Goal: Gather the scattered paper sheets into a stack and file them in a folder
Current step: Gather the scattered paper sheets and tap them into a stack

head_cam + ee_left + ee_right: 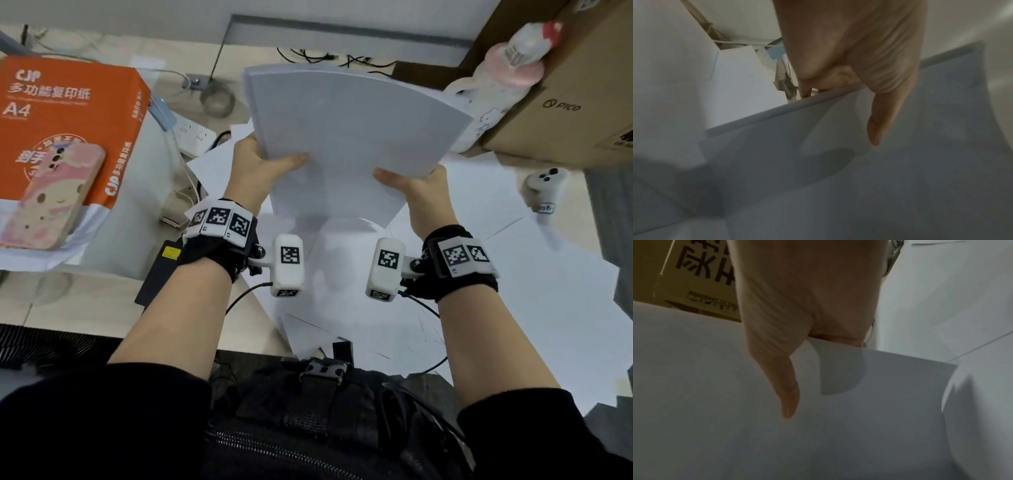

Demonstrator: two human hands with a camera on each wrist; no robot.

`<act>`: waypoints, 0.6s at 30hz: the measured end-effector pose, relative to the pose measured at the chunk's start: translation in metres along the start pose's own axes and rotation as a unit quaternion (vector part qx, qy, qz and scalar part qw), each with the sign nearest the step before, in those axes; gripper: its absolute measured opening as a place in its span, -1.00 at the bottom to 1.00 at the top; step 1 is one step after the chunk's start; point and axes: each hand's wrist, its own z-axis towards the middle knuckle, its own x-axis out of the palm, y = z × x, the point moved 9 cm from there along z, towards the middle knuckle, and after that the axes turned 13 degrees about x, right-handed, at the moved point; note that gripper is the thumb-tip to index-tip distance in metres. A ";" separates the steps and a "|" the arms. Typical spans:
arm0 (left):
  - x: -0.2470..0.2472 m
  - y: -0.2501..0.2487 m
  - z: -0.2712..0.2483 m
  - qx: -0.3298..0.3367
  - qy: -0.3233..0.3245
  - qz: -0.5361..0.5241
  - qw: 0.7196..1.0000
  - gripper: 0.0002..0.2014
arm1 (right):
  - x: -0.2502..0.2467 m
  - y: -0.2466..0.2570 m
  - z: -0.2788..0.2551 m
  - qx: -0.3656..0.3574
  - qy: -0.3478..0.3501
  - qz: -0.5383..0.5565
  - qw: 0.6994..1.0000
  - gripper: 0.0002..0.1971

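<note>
A stack of white paper sheets (342,137) is held up above the desk, bowed slightly. My left hand (260,168) grips its left edge, thumb on top and fingers underneath. My right hand (418,192) grips the right edge the same way. The left wrist view shows the thumb lying on the stack (818,162); the right wrist view shows the other thumb on the stack (715,386). More loose white sheets (513,274) lie scattered on the desk below and to the right. No folder is visible.
An orange A4 paper ream (68,120) with a pink phone (51,195) on it sits at left. A cardboard box (565,102), a pink bottle (513,58) and a white controller (544,188) stand at right. A power strip (195,133) and cables lie behind.
</note>
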 end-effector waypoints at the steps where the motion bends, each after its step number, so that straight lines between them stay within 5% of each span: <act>1: 0.003 0.000 -0.001 0.000 0.005 0.000 1.000 -0.67 | 0.001 -0.001 0.000 0.004 0.004 -0.002 1.000 -0.71; 8: 0.001 -0.023 0.004 0.029 0.001 -0.006 1.000 -0.80 | -0.005 0.013 0.002 -0.032 0.009 0.014 0.999 -0.72; 12: -0.002 -0.006 -0.007 0.007 0.001 0.009 1.000 -0.74 | 0.001 -0.008 0.002 0.029 0.054 -0.015 0.998 -0.68; 18: -0.008 -0.012 -0.003 0.033 -0.010 0.000 0.999 -0.67 | 0.008 0.004 -0.004 0.001 0.056 -0.046 0.997 -0.73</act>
